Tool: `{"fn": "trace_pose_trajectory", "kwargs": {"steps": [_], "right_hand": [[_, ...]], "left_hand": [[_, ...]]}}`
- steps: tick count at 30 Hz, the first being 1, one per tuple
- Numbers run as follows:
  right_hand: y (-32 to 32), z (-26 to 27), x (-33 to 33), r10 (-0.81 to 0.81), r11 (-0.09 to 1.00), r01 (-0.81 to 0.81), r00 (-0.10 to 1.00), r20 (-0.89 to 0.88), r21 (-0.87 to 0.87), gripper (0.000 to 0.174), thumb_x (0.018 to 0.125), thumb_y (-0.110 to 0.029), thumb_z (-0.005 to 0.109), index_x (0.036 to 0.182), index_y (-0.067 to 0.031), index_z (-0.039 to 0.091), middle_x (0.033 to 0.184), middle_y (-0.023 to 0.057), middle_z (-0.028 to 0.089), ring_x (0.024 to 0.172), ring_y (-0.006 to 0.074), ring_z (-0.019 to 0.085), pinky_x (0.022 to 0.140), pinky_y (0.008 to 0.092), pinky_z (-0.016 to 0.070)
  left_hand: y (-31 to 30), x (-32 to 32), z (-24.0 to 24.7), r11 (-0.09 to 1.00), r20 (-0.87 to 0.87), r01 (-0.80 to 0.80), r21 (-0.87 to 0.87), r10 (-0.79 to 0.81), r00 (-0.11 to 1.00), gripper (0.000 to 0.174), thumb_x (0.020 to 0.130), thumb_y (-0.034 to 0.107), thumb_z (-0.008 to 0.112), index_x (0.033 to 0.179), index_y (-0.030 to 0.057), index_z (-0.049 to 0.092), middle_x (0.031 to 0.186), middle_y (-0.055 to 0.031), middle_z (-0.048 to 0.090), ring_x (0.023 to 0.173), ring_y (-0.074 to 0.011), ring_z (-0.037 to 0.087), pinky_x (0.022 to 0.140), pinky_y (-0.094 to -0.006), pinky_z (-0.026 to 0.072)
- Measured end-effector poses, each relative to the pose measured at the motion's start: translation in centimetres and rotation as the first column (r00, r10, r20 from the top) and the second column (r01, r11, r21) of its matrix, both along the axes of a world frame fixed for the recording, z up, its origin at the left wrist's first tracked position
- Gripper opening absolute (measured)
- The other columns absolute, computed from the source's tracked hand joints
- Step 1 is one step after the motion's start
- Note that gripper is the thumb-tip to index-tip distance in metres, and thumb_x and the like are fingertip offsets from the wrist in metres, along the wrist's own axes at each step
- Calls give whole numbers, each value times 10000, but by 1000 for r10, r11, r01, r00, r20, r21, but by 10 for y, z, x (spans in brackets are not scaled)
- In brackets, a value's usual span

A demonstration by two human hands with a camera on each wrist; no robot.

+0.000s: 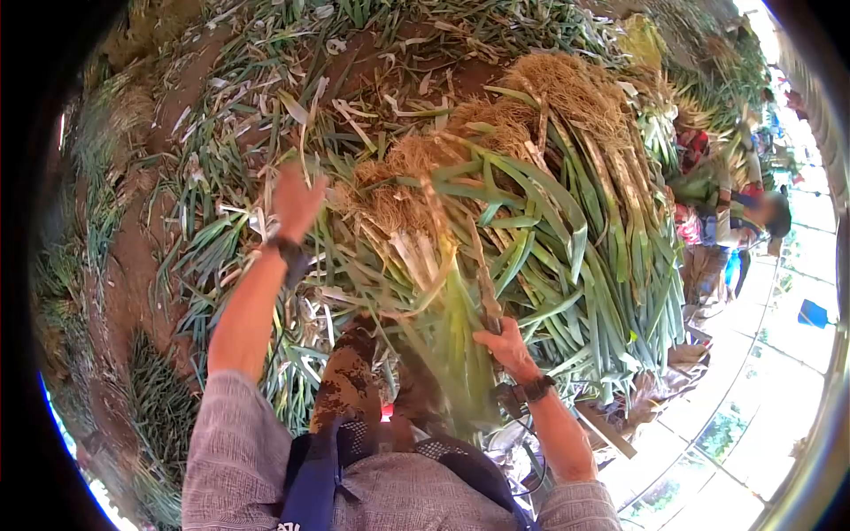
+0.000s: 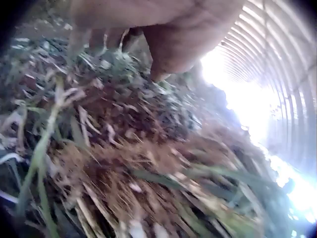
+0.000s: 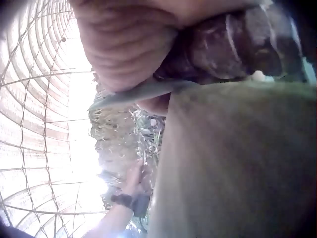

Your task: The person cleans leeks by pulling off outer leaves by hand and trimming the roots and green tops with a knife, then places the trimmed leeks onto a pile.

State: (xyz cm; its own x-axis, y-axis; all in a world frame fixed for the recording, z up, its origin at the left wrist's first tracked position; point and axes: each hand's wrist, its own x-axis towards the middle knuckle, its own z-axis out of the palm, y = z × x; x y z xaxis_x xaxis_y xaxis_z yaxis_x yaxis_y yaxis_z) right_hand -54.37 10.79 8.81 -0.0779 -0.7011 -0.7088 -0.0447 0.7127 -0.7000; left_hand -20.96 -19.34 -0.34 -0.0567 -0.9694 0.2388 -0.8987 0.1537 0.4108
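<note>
My right hand [image 1: 509, 347] curls round a leek [image 1: 485, 288] with a brown, dried outer skin. In the right wrist view that leek [image 3: 223, 49] shows dark and banded against the palm, and a broad pale-green leaf [image 3: 237, 158] fills the space below it. Blurred long leaves hang by my right hand in front of my legs. My left hand [image 1: 297, 202], also blurred, reaches out over leaf scraps left of the heap. Its thumb stands apart from the fingers in the left wrist view. A heap of leeks [image 1: 611, 239] lies ahead, with bushy tan roots [image 1: 567, 93] at the far end.
Leaf trimmings [image 1: 248, 115] litter the brown soil [image 1: 137, 257] ahead and to the left. More cut greens [image 1: 150, 425] lie at lower left. Another person [image 1: 735, 221] is at the right, beside the bright greenhouse wall [image 1: 735, 425]. A flat wooden strip [image 1: 606, 431] lies near my right wrist.
</note>
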Motion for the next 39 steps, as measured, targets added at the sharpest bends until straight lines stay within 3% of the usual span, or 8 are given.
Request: {"fn": "trace_pose_trajectory", "kwargs": {"steps": [1, 3, 5, 8, 10, 19, 31, 39], "right_hand": [[6, -3, -1, 8, 999, -8, 1000, -7, 32, 356, 786, -174, 678, 1052, 61, 660, 801, 33, 646, 721, 114, 583, 628, 287, 465], [13, 0, 3, 29, 998, -29, 1000, -9, 62, 377, 788, -199, 680, 1056, 65, 658, 809, 40, 657, 733, 124, 594, 634, 301, 470], [20, 9, 12, -15, 1000, 15, 996, -83, -5, 397, 785, -247, 686, 1070, 28, 666, 787, 64, 674, 708, 157, 617, 627, 349, 477], [53, -3, 9, 162, 987, -153, 947, -278, 54, 348, 783, -287, 693, 1018, -30, 676, 773, 103, 686, 680, 238, 654, 635, 398, 499], [64, 11, 13, 271, 961, -271, 882, -386, 56, 328, 784, -310, 695, 978, -46, 670, 767, 113, 683, 678, 275, 658, 637, 412, 507], [125, 74, 10, 326, 906, -422, 630, -705, 42, 378, 854, -462, 632, 885, -87, 597, 695, 157, 659, 673, 385, 646, 605, 473, 500], [139, 93, -21, 190, 880, -443, 657, -730, -170, 363, 806, -421, 662, 877, -73, 589, 723, 211, 648, 704, 429, 626, 645, 511, 478], [135, 88, -31, 204, 874, -449, 685, -700, -184, 410, 805, -479, 656, 925, -89, 612, 777, 217, 664, 781, 431, 640, 687, 510, 493]], "left_hand": [[30, -20, 27, 803, -294, 145, 579, 40, 955, 448, 924, 423, 545, 1049, 0, 624, 969, -162, 647, 895, -269, 623, 781, -432, 495], [106, -47, -51, 374, -375, 571, 731, -480, 793, 308, 933, 410, 530, 963, 123, 637, 850, -113, 641, 813, -232, 638, 649, -339, 495], [187, -105, 44, 59, -678, 677, 734, 129, 724, 338, 1004, 360, 487, 1111, 76, 633, 1008, -99, 672, 878, -206, 647, 738, -361, 526], [262, -155, 0, 232, -786, 780, 581, 409, 464, 456, 995, 443, 486, 1152, 31, 606, 998, -81, 653, 884, -200, 635, 779, -389, 529], [274, -176, 8, 425, -577, 657, 623, 816, 19, 474, 992, 473, 473, 1156, 45, 594, 961, -72, 631, 827, -198, 612, 775, -385, 522], [273, -182, 15, 378, -483, 630, 678, 875, -5, 441, 1025, 463, 390, 1192, 103, 584, 1039, -54, 633, 942, -202, 581, 859, -385, 475], [242, -188, 74, 578, -839, 741, 343, 543, -35, 429, 1010, 488, 433, 1176, 110, 550, 1114, -96, 644, 950, -226, 612, 792, -396, 498], [202, -187, 171, 592, -871, 645, 483, 404, 281, 444, 1012, 441, 460, 1309, 110, 454, 1070, -79, 580, 918, -244, 619, 774, -482, 548]]}}
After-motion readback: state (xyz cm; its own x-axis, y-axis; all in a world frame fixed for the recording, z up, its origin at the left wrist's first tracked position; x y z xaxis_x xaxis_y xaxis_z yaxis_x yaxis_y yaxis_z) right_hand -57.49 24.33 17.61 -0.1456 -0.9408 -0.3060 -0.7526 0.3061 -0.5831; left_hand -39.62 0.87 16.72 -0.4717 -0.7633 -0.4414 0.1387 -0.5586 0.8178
